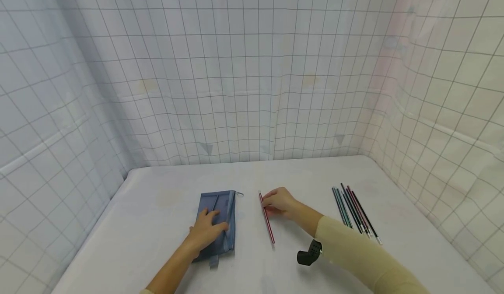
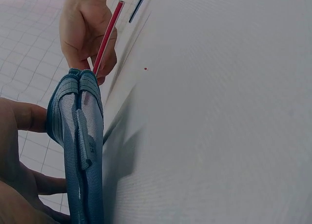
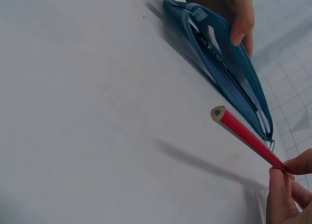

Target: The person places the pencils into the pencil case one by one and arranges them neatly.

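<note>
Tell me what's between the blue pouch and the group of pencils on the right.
In the head view: a red pencil, the right hand pinching it, that arm's bare forearm, and, lower down, a black object by the sleeve.

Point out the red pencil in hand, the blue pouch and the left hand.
Red pencil (image 3: 251, 141): right wrist view, middle of its shaft.
Blue pouch (image 1: 223, 205): head view, upper part of its front panel.
Left hand (image 1: 207, 232): head view, back of the hand.
</note>
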A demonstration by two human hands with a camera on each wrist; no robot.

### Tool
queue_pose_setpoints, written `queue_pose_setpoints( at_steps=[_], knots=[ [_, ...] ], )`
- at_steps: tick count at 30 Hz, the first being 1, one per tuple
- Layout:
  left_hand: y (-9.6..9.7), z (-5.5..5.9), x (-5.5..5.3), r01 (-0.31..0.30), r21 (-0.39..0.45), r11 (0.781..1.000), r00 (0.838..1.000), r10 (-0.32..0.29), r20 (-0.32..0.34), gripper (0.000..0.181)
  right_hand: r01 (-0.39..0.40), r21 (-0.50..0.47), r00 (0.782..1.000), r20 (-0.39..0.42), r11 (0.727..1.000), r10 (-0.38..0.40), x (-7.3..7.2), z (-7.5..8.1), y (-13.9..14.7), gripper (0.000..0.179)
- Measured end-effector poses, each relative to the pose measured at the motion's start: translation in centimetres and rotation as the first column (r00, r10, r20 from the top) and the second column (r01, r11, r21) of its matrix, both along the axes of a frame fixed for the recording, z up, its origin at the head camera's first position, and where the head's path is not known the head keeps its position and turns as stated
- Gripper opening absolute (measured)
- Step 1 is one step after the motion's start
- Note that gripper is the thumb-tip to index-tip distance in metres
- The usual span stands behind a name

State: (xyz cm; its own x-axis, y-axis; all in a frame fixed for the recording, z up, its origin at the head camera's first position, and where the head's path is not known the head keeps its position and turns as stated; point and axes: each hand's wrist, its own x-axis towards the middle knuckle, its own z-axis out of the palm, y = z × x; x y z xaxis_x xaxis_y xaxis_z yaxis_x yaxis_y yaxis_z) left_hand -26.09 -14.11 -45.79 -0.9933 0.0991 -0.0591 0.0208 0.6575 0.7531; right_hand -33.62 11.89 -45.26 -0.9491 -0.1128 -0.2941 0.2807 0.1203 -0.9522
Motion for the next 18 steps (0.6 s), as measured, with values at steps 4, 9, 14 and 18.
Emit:
queue_pose_setpoints(
  at_steps=[4, 9, 14, 18],
  knots=[
    [0.1, 0.1, 0.0, -0.003, -0.008, 1.000, 1.000, 0.003, 0.001, 0.073, -0.025, 0.003, 1.000, 0.006, 1.000, 0.025, 0.0, 0.0, -1.1, 0.022],
    [0.3, 0.1, -0.1, -0.022, -0.036, 0.999, 1.000, 0.022, -0.008, 0.072, -0.065, 0.008, 0.998, 0.001, 0.998, 0.065, -0.1, 0.0, -2.7, 0.019],
    [0.5, 0.1, 0.0, -0.032, -0.053, 0.998, 0.999, 0.032, -0.013, 0.071, -0.100, 0.010, 0.995, 0.010, 0.995, 0.100, -0.2, -0.2, -4.1, 0.015],
    [0.5, 0.1, 0.0, -0.035, -0.050, 0.998, 0.999, 0.035, -0.007, 0.071, -0.105, 0.013, 0.994, 0.020, 0.994, 0.104, -0.2, -0.2, -5.0, 0.014]
  ],
)
